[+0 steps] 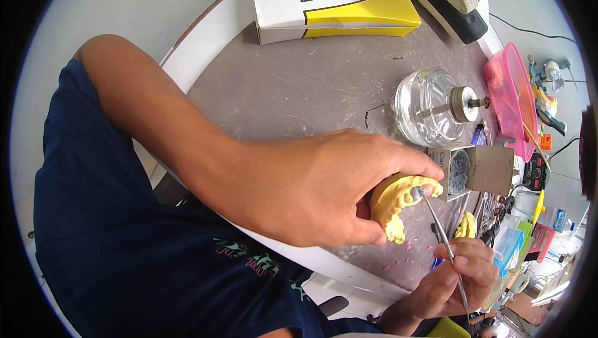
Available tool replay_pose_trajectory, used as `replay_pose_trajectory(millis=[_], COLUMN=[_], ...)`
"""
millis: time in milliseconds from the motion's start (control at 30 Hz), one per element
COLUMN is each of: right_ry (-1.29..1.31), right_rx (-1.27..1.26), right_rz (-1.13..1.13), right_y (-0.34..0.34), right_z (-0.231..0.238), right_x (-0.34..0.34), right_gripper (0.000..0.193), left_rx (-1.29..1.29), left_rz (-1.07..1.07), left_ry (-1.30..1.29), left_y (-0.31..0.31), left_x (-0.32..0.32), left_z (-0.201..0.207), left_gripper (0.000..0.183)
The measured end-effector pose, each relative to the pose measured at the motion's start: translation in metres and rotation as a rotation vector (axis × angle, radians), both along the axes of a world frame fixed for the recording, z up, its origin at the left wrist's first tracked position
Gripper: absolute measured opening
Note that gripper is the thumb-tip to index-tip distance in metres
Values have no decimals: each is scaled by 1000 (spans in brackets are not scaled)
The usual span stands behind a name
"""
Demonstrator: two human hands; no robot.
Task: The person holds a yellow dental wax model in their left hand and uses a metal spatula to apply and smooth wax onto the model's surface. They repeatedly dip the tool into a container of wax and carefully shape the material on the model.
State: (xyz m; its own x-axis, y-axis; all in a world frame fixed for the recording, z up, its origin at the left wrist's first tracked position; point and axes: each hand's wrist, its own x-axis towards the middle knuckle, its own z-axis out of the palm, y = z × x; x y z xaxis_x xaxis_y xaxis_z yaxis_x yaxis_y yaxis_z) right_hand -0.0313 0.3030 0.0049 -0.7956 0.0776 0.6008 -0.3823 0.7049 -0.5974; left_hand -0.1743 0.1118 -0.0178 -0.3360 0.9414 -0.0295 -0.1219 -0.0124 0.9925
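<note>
A yellow plaster dental cast [391,210], shaped like an arch of teeth, is gripped by my left hand [311,185], with fingers over its back and thumb along its near side. A small patch of grey wax [417,193] sits on one of its teeth. My right hand [458,279], lower right, pinches a slim metal wax carver [443,238] like a pen. The carver's tip meets the cast at the grey patch. Just beyond the cast, an open small carton [461,170] holds grey material. A second yellow cast [466,225] lies behind my right hand, partly hidden.
A glass spirit lamp [427,111], its wick unlit as far as I can see, stands past the carton. A white and yellow box [336,8] lies at the far edge. A pink basket [511,98] and assorted tools line the right side. Pink crumbs [389,267] dot the tabletop.
</note>
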Motion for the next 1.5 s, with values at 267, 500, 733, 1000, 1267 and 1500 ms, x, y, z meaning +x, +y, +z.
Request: replay_pose_trajectory(millis=[267, 500, 733, 1000, 1267, 1500], right_ry=[23, 13, -53, 49, 40, 100], right_rx=[16, 4, 21, -17, 22, 122], right_rz=[-26, -38, -8, -54, -134, -221], right_y=[1, 1, 7, 2, 8, 13], right_z=[-2, -2, 2, 0, 1, 17], right_x=[0, -1, 2, -2, 2, -13], right_gripper=[18, 16, 14, 18, 17, 18], left_rx=[2, 7, -15, -24, -55, 110], left_rz=[2, 12, -5, -14, -63, 43], left_ry=[12, 25, -3, -81, -246, -184], left_y=[1, 1, 1, 3, 2, 8], left_x=[0, 0, -1, 0, -2, 1], left_z=[-1, -1, 0, -1, 4, -6], left_gripper=[72, 72, 72, 72, 70, 54])
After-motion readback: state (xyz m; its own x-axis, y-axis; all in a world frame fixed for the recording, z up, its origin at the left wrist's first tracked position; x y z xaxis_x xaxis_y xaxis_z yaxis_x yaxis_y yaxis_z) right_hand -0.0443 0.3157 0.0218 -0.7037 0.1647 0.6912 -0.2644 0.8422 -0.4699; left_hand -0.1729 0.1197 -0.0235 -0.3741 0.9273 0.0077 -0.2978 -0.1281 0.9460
